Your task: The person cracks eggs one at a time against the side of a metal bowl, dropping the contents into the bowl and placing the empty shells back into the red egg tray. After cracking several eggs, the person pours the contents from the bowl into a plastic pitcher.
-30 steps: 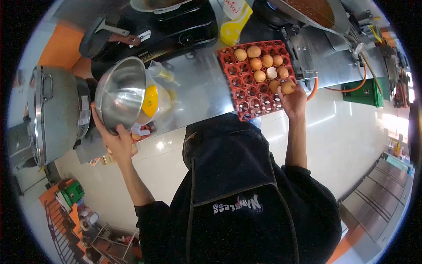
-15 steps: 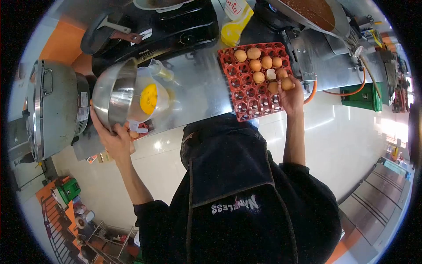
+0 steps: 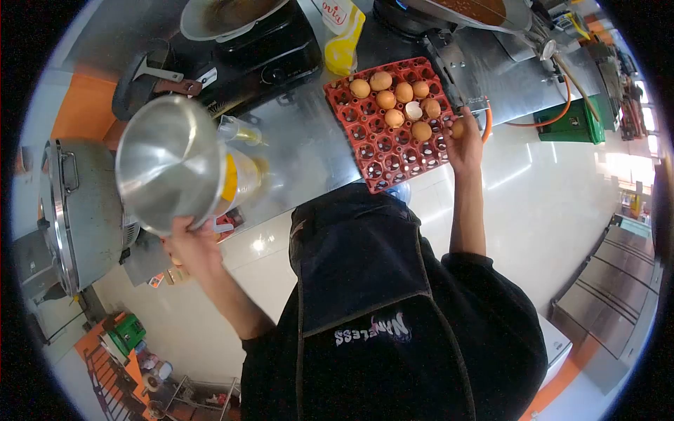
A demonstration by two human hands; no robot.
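My left hand grips the rim of a steel mixing bowl, whose shiny inside faces me. Partly hidden behind that bowl, a clear plastic jug holds yellow egg yolk. A small clear cup with some yellow in it lies by the jug. On the right, my right hand is closed round a brown egg, at the right edge of a red egg tray. Several brown eggs and a white-lined open eggshell sit in the tray's cups.
Behind stand a black stove with a pan and a yellow-and-white packet. A large pan of brown food is at the back right. A big grey lidded pot stands left. An orange hose hangs near a green bin.
The steel bowl has turned so its inside now faces up at me and covers part of the jug. My right hand has drawn the egg rightward to the tray's edge. The view has shifted.
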